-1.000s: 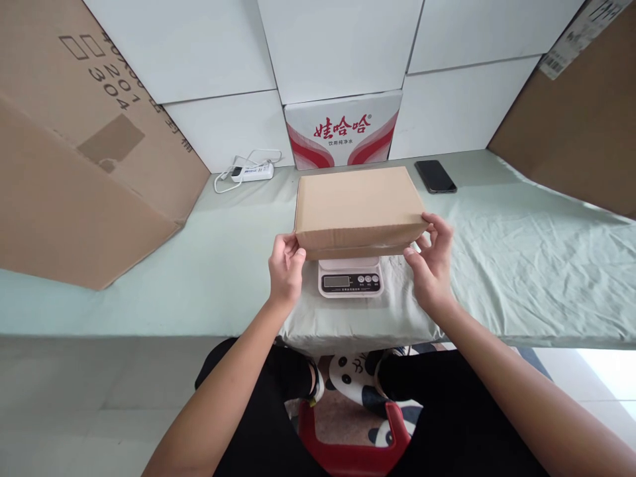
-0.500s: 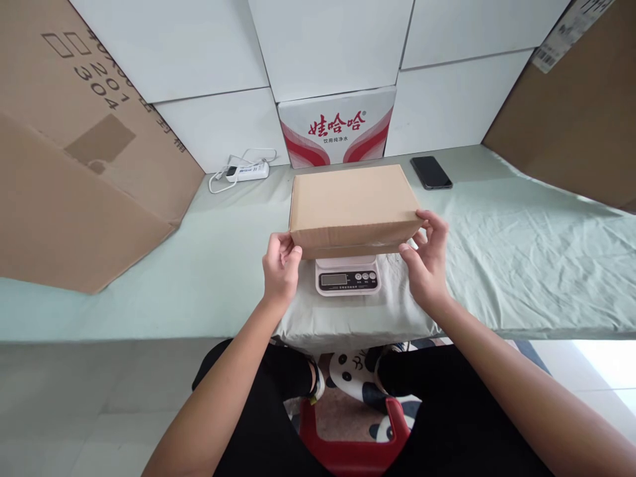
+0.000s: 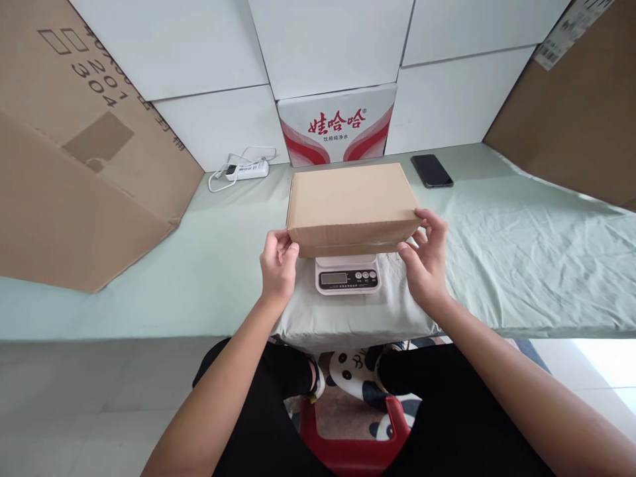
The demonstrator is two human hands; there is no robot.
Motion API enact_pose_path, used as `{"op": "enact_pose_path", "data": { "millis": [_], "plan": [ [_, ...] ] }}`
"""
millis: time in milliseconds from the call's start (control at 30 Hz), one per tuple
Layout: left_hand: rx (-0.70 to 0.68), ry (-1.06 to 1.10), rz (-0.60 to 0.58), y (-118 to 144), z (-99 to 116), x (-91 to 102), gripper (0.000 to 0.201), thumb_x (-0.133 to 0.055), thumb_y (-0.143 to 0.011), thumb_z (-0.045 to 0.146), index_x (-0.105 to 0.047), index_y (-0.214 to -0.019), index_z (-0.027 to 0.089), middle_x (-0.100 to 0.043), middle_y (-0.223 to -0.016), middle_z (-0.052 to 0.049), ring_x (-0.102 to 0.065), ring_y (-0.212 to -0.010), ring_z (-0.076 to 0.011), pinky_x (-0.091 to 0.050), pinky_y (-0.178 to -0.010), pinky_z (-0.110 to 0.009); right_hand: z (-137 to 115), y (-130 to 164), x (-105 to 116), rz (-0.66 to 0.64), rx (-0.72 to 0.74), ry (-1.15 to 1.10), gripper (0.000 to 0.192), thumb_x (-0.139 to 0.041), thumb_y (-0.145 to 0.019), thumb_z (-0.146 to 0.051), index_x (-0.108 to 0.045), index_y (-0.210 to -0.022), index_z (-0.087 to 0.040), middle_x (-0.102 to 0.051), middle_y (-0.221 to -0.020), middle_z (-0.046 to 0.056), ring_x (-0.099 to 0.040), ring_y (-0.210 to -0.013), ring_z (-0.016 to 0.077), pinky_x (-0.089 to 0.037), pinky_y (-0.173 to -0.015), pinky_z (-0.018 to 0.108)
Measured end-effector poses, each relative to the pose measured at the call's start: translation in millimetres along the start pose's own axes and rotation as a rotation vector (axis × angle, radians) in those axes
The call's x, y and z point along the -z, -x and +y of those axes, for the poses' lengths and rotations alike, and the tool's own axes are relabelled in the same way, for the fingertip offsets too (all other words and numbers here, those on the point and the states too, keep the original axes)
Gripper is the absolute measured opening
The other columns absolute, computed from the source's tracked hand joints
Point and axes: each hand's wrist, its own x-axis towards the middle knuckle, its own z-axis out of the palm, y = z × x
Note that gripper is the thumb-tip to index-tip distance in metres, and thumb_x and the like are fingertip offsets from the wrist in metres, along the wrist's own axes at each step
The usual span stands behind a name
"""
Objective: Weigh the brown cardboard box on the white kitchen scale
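Although the view has shifted slightly over the last second, the grip has not: both hands keep the same corners, which suggests a steady hold, the work neither advanced nor undone.

Item: shallow tan rectangular cardboard box (image 3: 352, 195), between the hands; smooth matte top, crisp edges, creased near face with a faint shiny streak.

Left hand (image 3: 279, 265): thumb and bent fingers pinching the box's near-left corner.

Right hand (image 3: 430, 255): fingertips at the near-right top corner, thumb lower on the near face; gripping.

Item: white plastic digital scale (image 3: 348, 279), between the hands and partly beneath the box; rounded corners, glossy black panel, round buttons. Whether the box rests on it cannot be told.

Item: flat black glass-faced phone (image 3: 432, 171), beyond the right hand.

Item: white plastic power strip (image 3: 248, 170) with looped cable, beyond the left hand.

Support: worktop (image 3: 223, 278) under both hands, draped in pale green cloth, wrinkled right of the right hand.
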Motion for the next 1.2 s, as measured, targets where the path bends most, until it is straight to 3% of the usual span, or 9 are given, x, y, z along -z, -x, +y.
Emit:
{"op": "enact_pose_path", "data": {
  "millis": [367,533,600,900,1200],
  "plan": [
    [-0.009,-0.001,0.015,0.1,1.6,0.4,0.029,-0.075,-0.097,0.051,-0.066,-0.1,0.024,-0.079,-0.093,-0.006,-0.079,-0.093,-0.0244,-0.061,-0.079,-0.036,-1.4,-1.4,-0.7,0.006,0.03,0.008,0.058,-0.07,-0.099,-0.057,-0.049,-0.151,-0.043,-0.057,-0.157,0.008,-0.066,-0.133,0.0315,-0.063,-0.108,0.059],
    [-0.058,-0.003,0.139,-6.3,3.8,8.6,0.027,-0.07,-0.098,0.047,-0.066,-0.115,0.027,-0.083,-0.136,-0.013,-0.075,-0.141,-0.0316,-0.064,-0.107,-0.047,3.3,-2.4,2.7,0.019,0.016,0.019,0.063,-0.068,-0.099,-0.054,-0.047,-0.157,-0.046,-0.06,-0.154,0.008,-0.065,-0.138,0.0326,-0.061,-0.112,0.062],
    [-0.051,-0.021,0.177,-10.0,4.7,11.9,0.025,-0.068,-0.098,0.045,-0.064,-0.114,0.027,-0.081,-0.145,-0.015,-0.072,-0.148,-0.0331,-0.065,-0.107,-0.048,4.5,-2.8,4.5,0.024,0.021,0.02,0.063,-0.067,-0.099,-0.054,-0.047,-0.158,-0.047,-0.061,-0.15,0.007,-0.063,-0.14,0.0329,-0.06,-0.114,0.064],
    [-0.013,0.009,0.16,-13.9,0.3,12.1,0.028,-0.068,-0.098,0.046,-0.062,-0.12,0.029,-0.077,-0.152,-0.015,-0.073,-0.146,-0.0334,-0.068,-0.096,-0.044,7.3,-5.8,7.6,0.058,-0.016,0.033,0.061,-0.066,-0.099,-0.056,-0.048,-0.157,-0.051,-0.061,-0.144,0.007,-0.065,-0.136,0.0351,-0.059,-0.113,0.067],
    [-0.009,0.013,0.17,-15.0,-1.0,11.3,0.027,-0.068,-0.099,0.043,-0.069,-0.12,0.027,-0.08,-0.146,-0.013,-0.073,-0.146,-0.0317,-0.063,-0.111,-0.047,11.9,-9.9,10.6,0.05,0.002,0.058,0.06,-0.064,-0.101,-0.054,-0.046,-0.158,-0.05,-0.063,-0.142,0.007,-0.068,-0.13,0.0323,-0.064,-0.105,0.059]
  ]
}}
